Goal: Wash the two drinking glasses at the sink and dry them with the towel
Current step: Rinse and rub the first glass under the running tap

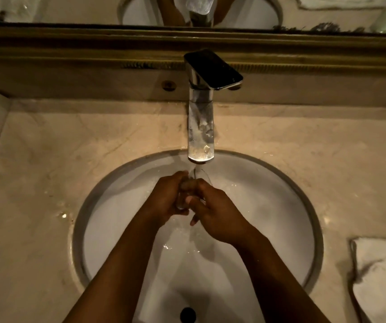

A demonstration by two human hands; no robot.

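- The drain (188, 314) sits at the near end of the sink (280, 206), straight below the forearms. The bowl is hard and wet, so a glass dropped from here would likely chip or shatter and slide toward that hole.
- The towel (383, 276) lies folded on the marble surface (35, 183) at the right, just beside the basin rim. Wet arms swinging across to reach it could drip on it or drag it over the edge.
- The left hand (166, 197) has its grip wrapped round the drinking glass (181, 201); the glass shows only as a clear sliver between the two hands, over the middle of the bowl. The right hand (213, 213) has its fingers curled against the other side of the same glass, apparently rubbing it. Wet glass and wet skin are slippery, and I judge a squeeze or twist too hard could shoot it out of both grips.
- Water (195, 172) falls from the tap (201, 134) onto the hands just beneath the spout. Lifting the glass carelessly could knock its rim against the metal, and the stream may splash over the rim onto the surface.
- Only one glass can be made out here; where the second one stands I cannot tell, so it risks being forgotten or elbowed.
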